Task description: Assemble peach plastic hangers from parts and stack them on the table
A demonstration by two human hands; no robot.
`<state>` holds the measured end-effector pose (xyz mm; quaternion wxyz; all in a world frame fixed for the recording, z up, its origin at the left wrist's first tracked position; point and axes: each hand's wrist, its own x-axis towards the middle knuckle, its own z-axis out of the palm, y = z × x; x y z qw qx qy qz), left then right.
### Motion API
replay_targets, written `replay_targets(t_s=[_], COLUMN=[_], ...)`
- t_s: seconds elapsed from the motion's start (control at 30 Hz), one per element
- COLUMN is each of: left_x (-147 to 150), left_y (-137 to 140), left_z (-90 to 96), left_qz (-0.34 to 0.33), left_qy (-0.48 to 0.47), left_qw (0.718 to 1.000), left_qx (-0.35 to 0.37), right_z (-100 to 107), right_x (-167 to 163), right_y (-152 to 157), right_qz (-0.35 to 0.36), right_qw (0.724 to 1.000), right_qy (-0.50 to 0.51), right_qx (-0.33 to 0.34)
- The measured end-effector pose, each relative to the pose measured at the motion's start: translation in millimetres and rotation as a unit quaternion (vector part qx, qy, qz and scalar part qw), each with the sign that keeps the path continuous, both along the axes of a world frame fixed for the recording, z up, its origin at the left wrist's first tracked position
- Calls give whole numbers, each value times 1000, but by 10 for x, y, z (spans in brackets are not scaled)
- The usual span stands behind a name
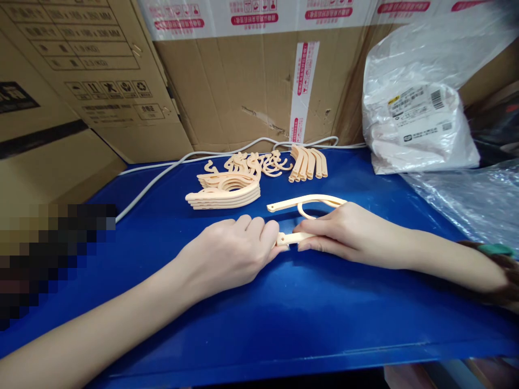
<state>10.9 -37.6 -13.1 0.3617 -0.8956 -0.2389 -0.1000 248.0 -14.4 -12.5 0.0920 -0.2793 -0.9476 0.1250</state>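
Observation:
A cream plastic hanger with curved arms and a loop is held low over the blue table, right of the middle. My right hand is closed round it, thumb and fingers pinching its near arm. My left hand is closed in a fist at the end of that near arm, just beside a small hole. Its fingers hide the rest of that end, and I cannot tell if a second piece is there. The far arm, also with a hole at its tip, points left, free of both hands.
Behind my hands lie a stack of cream hanger pieces, a heap of loose hooks and a row of curved arms. A white cable, cardboard boxes and a white plastic bag border the blue table.

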Motion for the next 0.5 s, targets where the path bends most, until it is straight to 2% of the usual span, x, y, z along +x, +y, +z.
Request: replay_targets(t_s=[0.23, 0.5], left_x=[13, -31], left_y=[14, 85], left_z=[7, 10], left_qz=[0, -18], left_qy=[-13, -71], left_qw=[1000, 989], left_qx=[-26, -130], right_z=[-22, -78], right_x=[0, -12], right_y=[-1, -6], right_qz=[3, -13], right_qw=[999, 991], right_qy=[-7, -31], right_qx=[44, 126])
